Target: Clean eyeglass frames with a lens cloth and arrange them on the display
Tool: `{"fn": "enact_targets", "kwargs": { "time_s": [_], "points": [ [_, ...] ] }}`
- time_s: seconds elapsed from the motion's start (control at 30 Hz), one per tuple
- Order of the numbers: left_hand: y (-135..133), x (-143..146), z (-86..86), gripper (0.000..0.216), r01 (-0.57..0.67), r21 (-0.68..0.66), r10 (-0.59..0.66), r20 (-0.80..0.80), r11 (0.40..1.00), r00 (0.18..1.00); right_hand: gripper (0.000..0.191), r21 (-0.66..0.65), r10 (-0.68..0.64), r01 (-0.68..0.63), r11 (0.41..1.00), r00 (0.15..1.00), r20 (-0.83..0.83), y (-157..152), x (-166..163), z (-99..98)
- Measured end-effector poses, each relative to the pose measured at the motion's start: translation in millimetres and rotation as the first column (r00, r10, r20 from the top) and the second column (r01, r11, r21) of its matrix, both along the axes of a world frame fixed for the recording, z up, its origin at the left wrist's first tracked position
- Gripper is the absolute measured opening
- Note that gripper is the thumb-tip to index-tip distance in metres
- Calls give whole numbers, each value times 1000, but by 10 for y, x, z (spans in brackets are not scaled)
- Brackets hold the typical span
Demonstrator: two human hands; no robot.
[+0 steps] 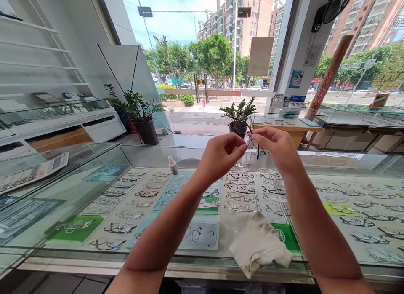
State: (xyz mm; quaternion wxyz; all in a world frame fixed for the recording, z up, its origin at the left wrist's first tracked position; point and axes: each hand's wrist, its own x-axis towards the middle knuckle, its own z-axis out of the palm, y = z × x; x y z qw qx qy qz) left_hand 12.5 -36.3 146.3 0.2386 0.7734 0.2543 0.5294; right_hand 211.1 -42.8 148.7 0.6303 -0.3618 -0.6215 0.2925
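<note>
Bright daylight through windows, glare on glass, wide-angle edge distortion

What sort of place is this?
Likely an optician's shop: rows of spectacle frames lie under a glass counter, a cloth rests on it, and the left hand and right hand hold a pair of glasses.

The held glasses (258, 151) have a thin black frame and clear lenses. The cloth (259, 243) on the clear glass surface (94, 255) is plain cream, with no print. The small bottle (172, 165) is white with a pale blue label. Under the glass, black and pale frames lie on white and light blue trays, among green cards (75, 228) with white logos and one yellow-green card (339, 208). The plant pots (147, 132) are black — their leaves dark green.
</note>
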Motion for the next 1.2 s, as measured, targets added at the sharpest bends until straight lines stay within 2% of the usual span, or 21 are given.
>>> {"fn": "enact_targets", "kwargs": {
  "time_s": [0.03, 0.13, 0.2, 0.3, 0.37, 0.5, 0.63, 0.73, 0.8, 0.87, 0.93, 0.97, 1.0, 1.07, 1.13, 1.2],
  "points": [
    [-27, 17, 5, 6, 24, -15, -24, 22, 1000, 999, 15, -7, 8, -8, 1000, 1000, -1, -7, -14, -5],
    [-100, 39, -10, 11, 110, -74, -101, 113, 991, 988, 17, -29, 32, -31, 999, 999, 8, -26, -49, -20],
    [-148, 17, -80, 10, 113, -121, -91, 174, 986, 980, 19, -36, 40, -39, 999, 999, 34, -43, -90, -41],
    [-225, -75, -292, 17, 26, -236, 35, 250, 971, 968, 19, -21, 20, -18, 1000, 992, 128, -96, -232, -115],
    [-271, -163, -469, 28, -11, -348, 121, 295, 938, 948, 16, 28, -27, 21, 999, 974, 226, -157, -387, -204],
    [-345, -323, -765, 43, 46, -556, 225, 410, 830, 884, 12, 187, -175, 101, 977, 880, 442, -321, -741, -461],
    [-430, -401, -927, 51, 120, -669, 291, 468, 733, 834, 21, 259, -254, 124, 958, 789, 559, -467, -966, -723],
    [-466, -457, -985, 53, 76, -673, 311, 435, 735, 845, 25, 232, -199, 77, 970, 798, 569, -531, -990, -826],
    [-435, -538, -982, 53, 8, -651, 301, 362, 759, 882, 25, 175, -119, 30, 984, 843, 524, -540, -929, -838],
    [-346, -665, -934, 50, -102, -578, 265, 206, 810, 942, 25, 55, -8, -15, 998, 916, 401, -512, -805, -829],
    [-209, -817, -842, 43, -253, -420, 253, -57, 872, 966, 30, -128, 125, -103, 986, 976, 179, -447, -635, -825],
    [-129, -890, -788, 38, -329, -311, 270, -218, 891, 938, 32, -217, 186, -172, 961, 981, 46, -403, -542, -834],
    [-47, -954, -734, 33, -397, -188, 303, -390, 898, 869, 34, -287, 236, -249, 925, 969, -80, -356, -451, -851],
    [112, -1041, -650, 29, -465, 49, 374, -670, 884, 641, 34, -363, 298, -380, 851, 918, -263, -262, -292, -912],
    [247, -1068, -626, 28, -447, 184, 393, -810, 875, 435, 32, -395, 335, -465, 792, 872, -356, -183, -183, -996],
    [354, -1051, -671, 25, -411, 213, 366, -866, 886, 341, 32, -411, 360, -512, 755, 846, -392, -133, -126, -1080]
  ]
}}
